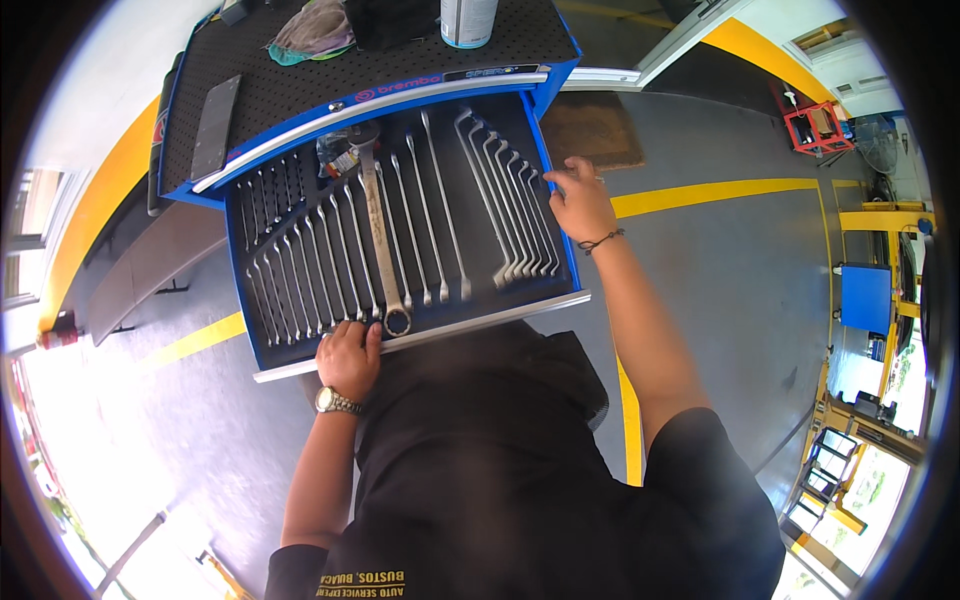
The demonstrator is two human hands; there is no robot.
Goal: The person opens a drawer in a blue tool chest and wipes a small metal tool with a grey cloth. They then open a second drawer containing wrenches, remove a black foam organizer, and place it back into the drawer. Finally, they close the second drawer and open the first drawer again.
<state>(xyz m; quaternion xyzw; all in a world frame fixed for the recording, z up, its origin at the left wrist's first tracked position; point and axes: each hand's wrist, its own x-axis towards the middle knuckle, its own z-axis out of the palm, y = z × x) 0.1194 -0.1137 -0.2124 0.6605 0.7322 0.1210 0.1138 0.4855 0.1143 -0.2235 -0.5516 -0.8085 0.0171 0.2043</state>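
Observation:
An open drawer (430, 327) of a blue tool cabinet holds rows of silver wrenches. My left hand (347, 360), with a metal watch on its wrist, is closed over the drawer's front edge, fingertips just inside. Beside its thumb is the ring end of a large, worn combination wrench (383, 235), which lies lengthwise across smaller combination wrenches (318, 265). My right hand (583, 203) is at the drawer's right side, fingers bent and apart near the blue rim, holding nothing visible. Closest to it are several offset ring wrenches (507, 200), nested side by side.
On the cabinet's perforated black top (290, 85) are a dark flat phone-like slab (217, 125), a crumpled rag (312, 32) and a spray can (468, 22). A small plastic packet (335, 155) lies at the drawer's back. Right of the cabinet is a brown mat (595, 132) on grey floor.

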